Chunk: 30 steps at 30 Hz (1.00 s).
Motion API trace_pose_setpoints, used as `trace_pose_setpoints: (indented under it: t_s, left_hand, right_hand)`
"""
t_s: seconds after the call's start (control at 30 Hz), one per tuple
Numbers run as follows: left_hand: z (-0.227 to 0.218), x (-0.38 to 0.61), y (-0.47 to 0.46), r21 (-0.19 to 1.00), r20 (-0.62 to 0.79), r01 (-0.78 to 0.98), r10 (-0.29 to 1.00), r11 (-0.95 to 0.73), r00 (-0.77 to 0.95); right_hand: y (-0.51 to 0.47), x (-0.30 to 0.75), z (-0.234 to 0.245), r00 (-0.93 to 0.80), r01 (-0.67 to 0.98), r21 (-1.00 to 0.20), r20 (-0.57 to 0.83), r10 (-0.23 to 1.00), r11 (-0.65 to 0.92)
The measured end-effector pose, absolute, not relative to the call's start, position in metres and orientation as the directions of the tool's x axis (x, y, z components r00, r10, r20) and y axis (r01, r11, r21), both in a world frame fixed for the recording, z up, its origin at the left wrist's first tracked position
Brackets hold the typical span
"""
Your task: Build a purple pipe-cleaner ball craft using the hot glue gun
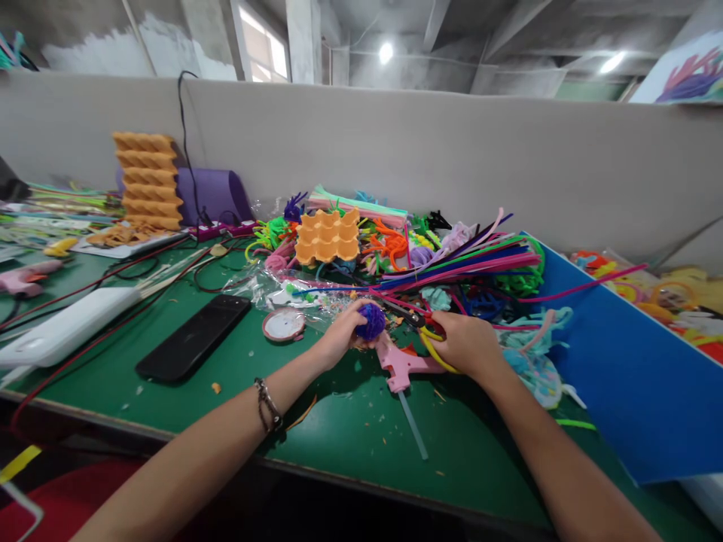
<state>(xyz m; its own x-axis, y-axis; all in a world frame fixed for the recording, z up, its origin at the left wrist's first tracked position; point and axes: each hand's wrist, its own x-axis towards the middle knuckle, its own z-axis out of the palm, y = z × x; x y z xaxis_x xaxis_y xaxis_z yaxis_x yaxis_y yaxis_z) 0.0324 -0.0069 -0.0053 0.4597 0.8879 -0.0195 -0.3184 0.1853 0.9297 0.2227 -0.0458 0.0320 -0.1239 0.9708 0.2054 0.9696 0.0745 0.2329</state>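
A round, fuzzy purple-blue ball [371, 322] rests in the closed fingers of my left hand [346, 331]. My right hand [466, 342] is wrapped round the yellow and red handles of a pair of scissors [434, 348]. Their dark blades point left, just above and beside the ball; whether they touch it I cannot tell. Just below both hands lies a pink hot glue gun [402, 363], with a translucent glue stick [414, 429] coming out of its rear. Part of the glue gun is hidden behind my right hand and the scissors.
A heap of pipe cleaners [468, 263] and a yellow-orange foam block [327, 235] lie behind my hands. A blue board [633, 361] stands at the right. On the green table [237, 406] are a black phone [193, 336], a white power bank-like object [73, 325] and red cables.
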Motion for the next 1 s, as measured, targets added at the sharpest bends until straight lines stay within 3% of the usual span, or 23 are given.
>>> trace_pose_setpoints:
  t_s: [0.23, 0.4, 0.57, 0.77, 0.87, 0.93, 1.0]
  left_hand:
    - [-0.009, 0.029, -0.006, 0.885, 0.011, -0.387, 0.819, 0.260, 0.574]
    - [-0.012, 0.031, -0.005, 0.877, 0.023, -0.394, 0.795, 0.275, 0.606]
    - [-0.008, 0.034, -0.011, 0.976, 0.065, -0.208, 0.823, 0.065, 0.564]
    - [-0.010, 0.031, -0.014, 0.982, 0.184, -0.060, 0.831, -0.179, 0.526]
    - [-0.013, 0.029, -0.015, 0.967, 0.231, -0.040, 0.795, -0.253, 0.561]
    - [-0.014, 0.029, -0.015, 0.956, 0.251, -0.021, 0.777, -0.293, 0.577]
    - [-0.014, 0.028, -0.015, 0.940, 0.281, -0.016, 0.750, -0.340, 0.599]
  right_hand:
    - [-0.046, 0.222, 0.032, -0.110, 0.977, 0.199, 0.184, 0.977, 0.073]
    - [-0.044, 0.220, 0.034, 0.027, 0.967, 0.248, 0.102, 0.994, -0.052]
    - [-0.042, 0.224, 0.035, 0.079, 0.967, 0.238, 0.042, 0.996, -0.086]
    - [-0.043, 0.239, 0.038, -0.051, 0.981, 0.188, 0.018, 0.999, 0.046]
    - [-0.043, 0.238, 0.039, -0.120, 0.993, 0.017, 0.195, 0.974, 0.119]
    - [-0.044, 0.231, 0.036, -0.174, 0.935, -0.240, 0.334, 0.926, 0.262]
    - [-0.045, 0.221, 0.031, -0.243, 0.715, -0.555, 0.375, 0.895, 0.426]
